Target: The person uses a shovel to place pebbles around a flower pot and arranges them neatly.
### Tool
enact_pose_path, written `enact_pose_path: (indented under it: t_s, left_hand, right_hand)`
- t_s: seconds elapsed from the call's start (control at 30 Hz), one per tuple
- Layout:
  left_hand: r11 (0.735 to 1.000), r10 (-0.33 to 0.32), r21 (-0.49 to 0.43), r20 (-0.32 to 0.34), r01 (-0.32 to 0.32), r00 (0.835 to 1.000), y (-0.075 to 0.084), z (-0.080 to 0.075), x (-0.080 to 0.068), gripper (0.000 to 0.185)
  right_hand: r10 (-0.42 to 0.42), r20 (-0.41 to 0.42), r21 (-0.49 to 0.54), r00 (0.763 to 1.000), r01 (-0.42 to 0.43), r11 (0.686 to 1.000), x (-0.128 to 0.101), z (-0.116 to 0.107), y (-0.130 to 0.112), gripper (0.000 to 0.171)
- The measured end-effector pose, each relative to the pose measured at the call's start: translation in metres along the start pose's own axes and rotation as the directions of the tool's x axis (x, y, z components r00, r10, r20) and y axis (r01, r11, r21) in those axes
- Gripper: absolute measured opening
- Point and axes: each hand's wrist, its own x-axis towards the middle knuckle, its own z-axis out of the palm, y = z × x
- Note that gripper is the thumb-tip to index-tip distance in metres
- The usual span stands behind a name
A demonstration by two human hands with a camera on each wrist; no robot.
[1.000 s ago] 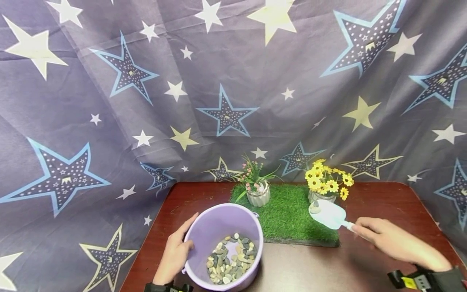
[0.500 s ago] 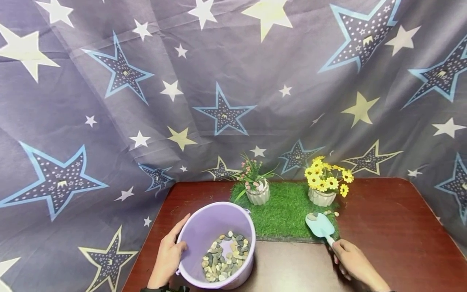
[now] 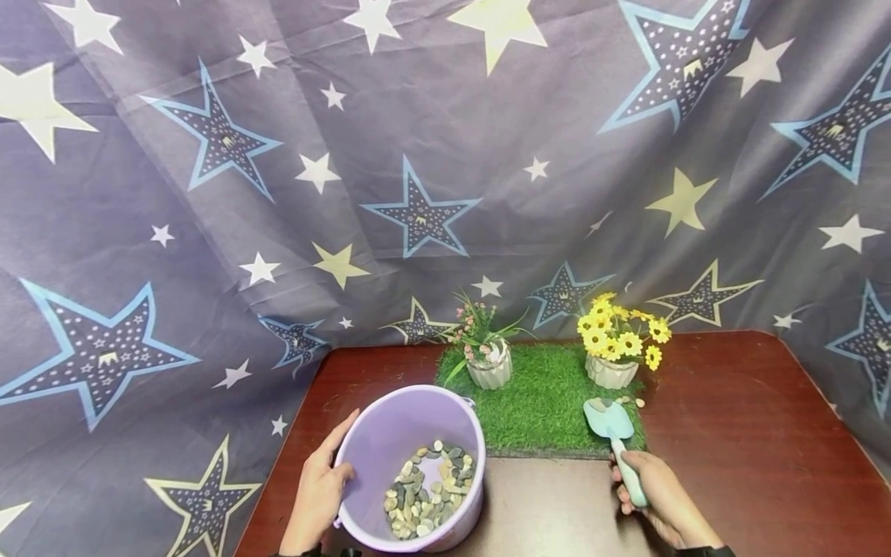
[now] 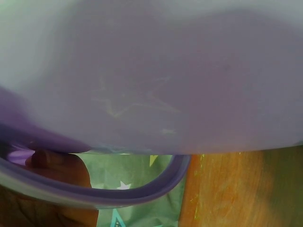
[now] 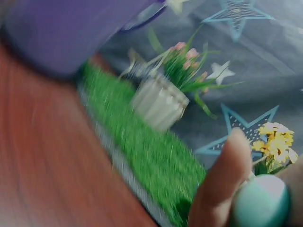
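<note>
My left hand (image 3: 320, 487) grips the rim of a lilac bucket (image 3: 386, 445), thumb inside and fingers outside. Many grey, tan and white pebbles (image 3: 418, 503) lie on the bucket's bottom. The bucket's wall (image 4: 151, 85) fills most of the left wrist view, with its curved handle (image 4: 142, 191) below. A mint-green garden trowel (image 3: 612, 422) is held by its handle in my right hand (image 3: 657, 491), blade pointing away over the artificial grass mat (image 3: 536, 418). A pebble shows at the blade's tip. Another pebble (image 3: 640, 403) lies just right of it, in front of the yellow flowers' pot.
At the back left of the mat stands a ribbed white pot (image 3: 490, 374) of pink flowers. A white pot (image 3: 611, 373) of yellow flowers (image 3: 619, 333) is at the back right. The reddish-brown table (image 3: 738, 418) runs up to a star-patterned curtain (image 3: 445, 116).
The right hand has come left and nearer, swinging the trowel's handle towards me. Pebbles now show by the yellow flowers' pot where the blade was. The left hand still holds the bucket.
</note>
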Motion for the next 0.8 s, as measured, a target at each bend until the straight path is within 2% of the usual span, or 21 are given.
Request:
enact_pose_path:
  t_s: [0.13,0.33,0.53,0.8]
  left_hand:
    - [1.000,0.011,0.009,-0.010,-0.011,1.000,0.000,-0.001,0.000,0.089]
    - [1.000,0.007,0.021,-0.009,-0.006,1.000,0.001,0.000,0.000,0.089]
    - [1.000,0.004,0.028,-0.019,-0.004,1.000,0.000,0.001,-0.002,0.089]
    - [0.999,0.010,0.035,-0.009,-0.009,1.000,0.001,0.002,0.000,0.088]
  right_hand:
    - [0.007,-0.018,0.117,1.000,-0.005,0.993,0.000,0.006,-0.002,0.031]
    - [0.037,-0.145,0.266,0.989,0.003,0.964,0.002,0.022,-0.006,0.032]
    - [0.038,-0.201,0.318,0.979,0.029,0.948,0.001,0.033,-0.014,0.031]
    - [0.031,-0.193,0.390,0.981,0.047,0.920,-0.001,0.032,-0.022,0.026]
